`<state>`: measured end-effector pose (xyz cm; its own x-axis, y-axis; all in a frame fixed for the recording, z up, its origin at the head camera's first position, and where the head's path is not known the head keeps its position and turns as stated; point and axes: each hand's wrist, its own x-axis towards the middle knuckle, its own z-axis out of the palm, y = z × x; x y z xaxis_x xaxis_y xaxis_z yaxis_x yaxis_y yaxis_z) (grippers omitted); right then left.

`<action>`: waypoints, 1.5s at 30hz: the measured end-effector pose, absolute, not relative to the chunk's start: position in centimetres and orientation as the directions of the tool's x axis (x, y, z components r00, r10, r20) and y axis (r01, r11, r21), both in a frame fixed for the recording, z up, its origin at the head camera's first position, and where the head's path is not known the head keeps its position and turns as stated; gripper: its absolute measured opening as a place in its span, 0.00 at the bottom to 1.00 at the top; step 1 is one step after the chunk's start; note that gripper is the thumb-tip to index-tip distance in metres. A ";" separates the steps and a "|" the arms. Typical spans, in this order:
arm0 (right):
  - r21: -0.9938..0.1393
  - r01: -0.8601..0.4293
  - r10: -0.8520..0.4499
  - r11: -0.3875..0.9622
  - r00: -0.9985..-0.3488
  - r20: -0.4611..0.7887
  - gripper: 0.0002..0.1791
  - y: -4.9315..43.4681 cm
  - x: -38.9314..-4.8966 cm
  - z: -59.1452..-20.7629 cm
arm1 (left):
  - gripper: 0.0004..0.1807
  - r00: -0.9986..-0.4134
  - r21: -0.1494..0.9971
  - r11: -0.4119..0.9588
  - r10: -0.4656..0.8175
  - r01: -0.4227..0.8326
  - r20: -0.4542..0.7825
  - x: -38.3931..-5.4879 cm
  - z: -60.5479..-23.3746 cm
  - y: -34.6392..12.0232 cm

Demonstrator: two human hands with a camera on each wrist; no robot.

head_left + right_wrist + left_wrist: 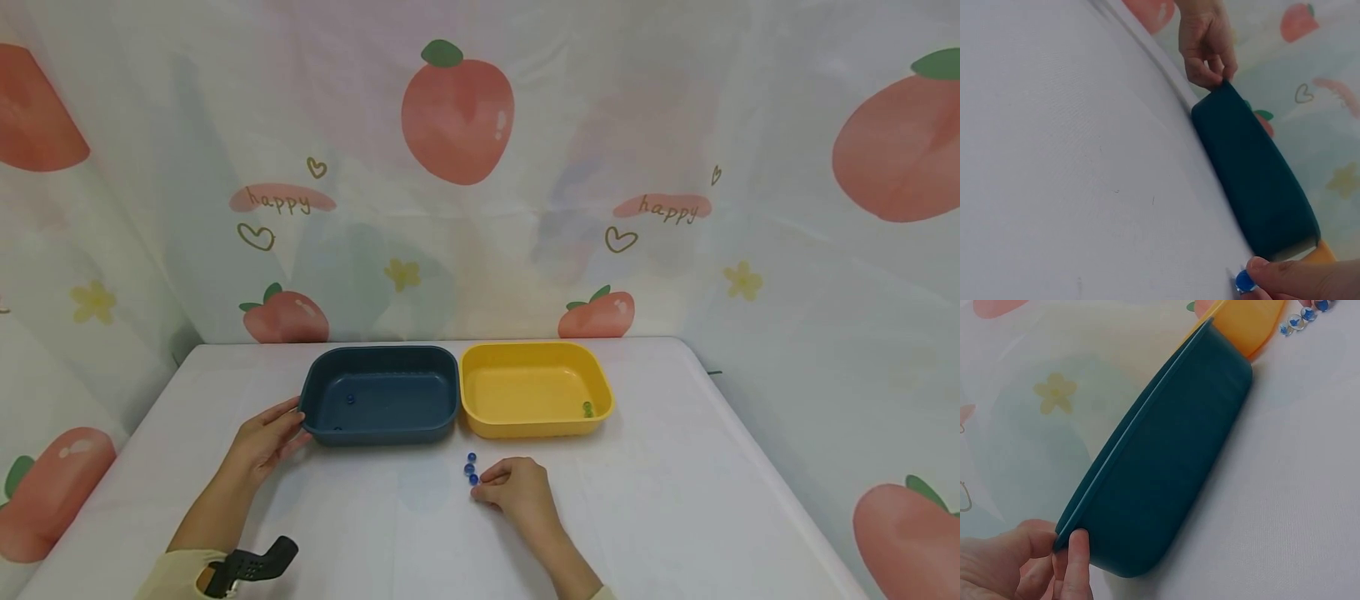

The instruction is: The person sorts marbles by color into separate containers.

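My left hand (264,442) grips the rim of a dark blue plastic bin (382,435) at its left end, thumb and fingers on either side. Two blue marbles, one a clear blue marble (350,400), lie inside this bin. My right hand (519,493) is in front of the bins, pinching a blue marble (1245,281) between thumb and fingertips. Beside those fingertips more glass marbles (1296,322) with blue inside sit in a short row on the table. In the right wrist view the left hand (1208,47) holds the bin's far corner.
A yellow bin (536,427) stands right against the blue one, with green marbles (588,409) in its right corner. Both stand near the back edge of a white-covered table (697,500). Behind hangs a fruit-printed cloth (480,250). A black band (255,565) circles the left wrist.
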<state>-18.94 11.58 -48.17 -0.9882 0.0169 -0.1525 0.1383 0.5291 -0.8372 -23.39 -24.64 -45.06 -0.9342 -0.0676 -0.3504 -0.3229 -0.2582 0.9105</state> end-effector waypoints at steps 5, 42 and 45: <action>-0.851 0.159 0.009 0.500 -0.984 -0.178 0.09 11.9 -18.9 -48.2 | 0.35 -0.934 0.908 -0.265 -0.063 -0.324 -0.352 -23.5 -45.2 -24.7; -0.921 0.297 -0.123 0.250 -0.934 -0.335 0.15 13.3 -19.6 -47.0 | 0.18 -0.925 0.884 -0.318 -0.051 -0.342 -0.376 -23.8 -45.4 -25.2; -0.927 0.276 -0.127 0.254 -0.941 -0.315 0.15 13.2 -19.9 -46.7 | 0.25 -0.921 0.883 -0.311 -0.052 -0.351 -0.385 -23.8 -45.3 -25.2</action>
<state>-19.85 13.24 -46.73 -0.9407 -0.1267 -0.3147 0.2759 0.2537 -0.9271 -23.84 -25.22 -45.31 -0.9214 -0.0519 -0.3851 -0.3514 -0.3114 0.8829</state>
